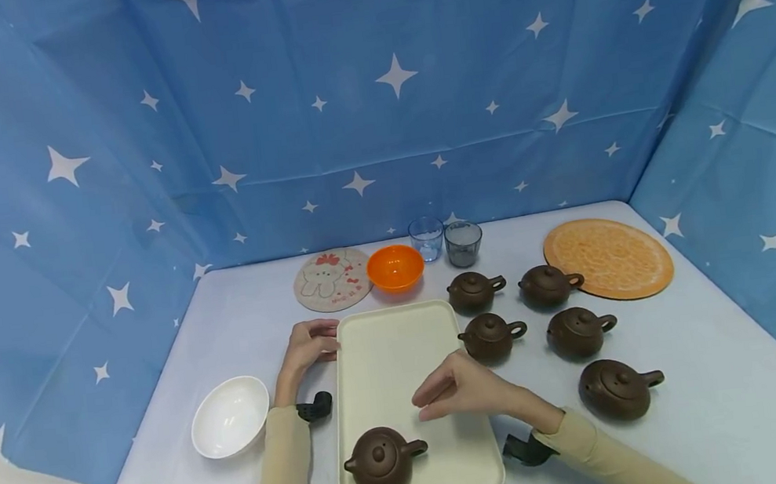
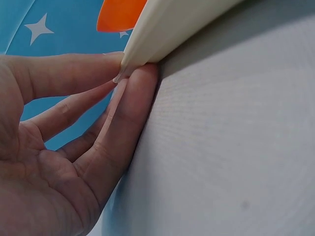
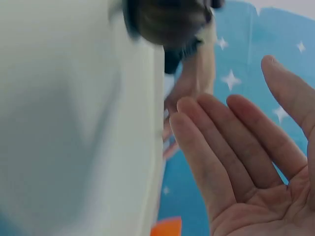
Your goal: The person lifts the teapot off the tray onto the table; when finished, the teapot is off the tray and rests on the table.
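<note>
A cream rectangular tray (image 1: 401,367) lies on the white table, with a dark brown teapot (image 1: 380,463) standing in its near left corner. My left hand (image 1: 308,349) is at the tray's far left edge. In the left wrist view its fingers (image 2: 88,71) pinch the tray's rim, one fingertip on top and another tucked against the underside. Over the right half of the tray hovers my right hand (image 1: 463,388), holding nothing. Its fingers (image 3: 241,142) are extended and the thumb stands apart in the right wrist view, where the teapot blurs at the top.
Several more brown teapots (image 1: 577,332) stand to the tray's right, beside an orange round mat (image 1: 608,258). Behind the tray are an orange bowl (image 1: 395,269), a rabbit-print mat (image 1: 332,279), a blue glass (image 1: 426,239) and a grey glass (image 1: 463,244). A white bowl (image 1: 230,417) sits left.
</note>
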The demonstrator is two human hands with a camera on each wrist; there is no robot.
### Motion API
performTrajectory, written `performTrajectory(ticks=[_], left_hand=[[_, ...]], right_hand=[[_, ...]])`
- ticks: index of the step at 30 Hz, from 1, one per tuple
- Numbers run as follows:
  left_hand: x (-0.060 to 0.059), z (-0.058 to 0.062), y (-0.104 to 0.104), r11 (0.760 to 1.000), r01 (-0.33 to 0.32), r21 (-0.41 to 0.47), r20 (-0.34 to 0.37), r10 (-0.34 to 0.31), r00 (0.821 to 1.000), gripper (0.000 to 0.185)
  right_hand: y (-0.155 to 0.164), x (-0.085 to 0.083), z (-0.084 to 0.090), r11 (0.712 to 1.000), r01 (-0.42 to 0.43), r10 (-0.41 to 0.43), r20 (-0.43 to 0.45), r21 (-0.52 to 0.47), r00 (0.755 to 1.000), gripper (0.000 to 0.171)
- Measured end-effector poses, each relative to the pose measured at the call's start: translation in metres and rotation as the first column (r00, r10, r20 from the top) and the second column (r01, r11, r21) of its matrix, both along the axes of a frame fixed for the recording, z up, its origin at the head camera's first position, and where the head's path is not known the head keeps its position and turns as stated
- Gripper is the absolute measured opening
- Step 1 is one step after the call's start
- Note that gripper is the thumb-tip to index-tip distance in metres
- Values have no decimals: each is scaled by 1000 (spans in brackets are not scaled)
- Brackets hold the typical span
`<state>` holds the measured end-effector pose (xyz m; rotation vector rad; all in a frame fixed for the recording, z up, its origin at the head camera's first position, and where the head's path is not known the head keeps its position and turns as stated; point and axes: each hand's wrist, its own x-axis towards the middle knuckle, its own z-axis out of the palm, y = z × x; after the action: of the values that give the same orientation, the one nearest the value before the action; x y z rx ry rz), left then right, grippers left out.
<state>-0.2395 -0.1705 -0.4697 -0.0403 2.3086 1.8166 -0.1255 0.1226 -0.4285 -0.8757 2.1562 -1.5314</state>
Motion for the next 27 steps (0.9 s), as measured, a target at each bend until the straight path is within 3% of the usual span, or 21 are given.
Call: performTrajectory(ticks=[12,21,27], left_hand=[[-2,-1,0,1000,7,-1,-10,-7,1000,48],[0,-2,-1,1000,4,-3,-14,-4,1000,47],[13,24,4,999,45,8,0,-45,999,48]], right_hand=[[-32,16,-12,997,-59,61,36,-52,997,24],[-35,22,-18,1000,-3,3,-9,-12,1000,18],[-33,29,-14,999,4,-1,-63,42,998,15]])
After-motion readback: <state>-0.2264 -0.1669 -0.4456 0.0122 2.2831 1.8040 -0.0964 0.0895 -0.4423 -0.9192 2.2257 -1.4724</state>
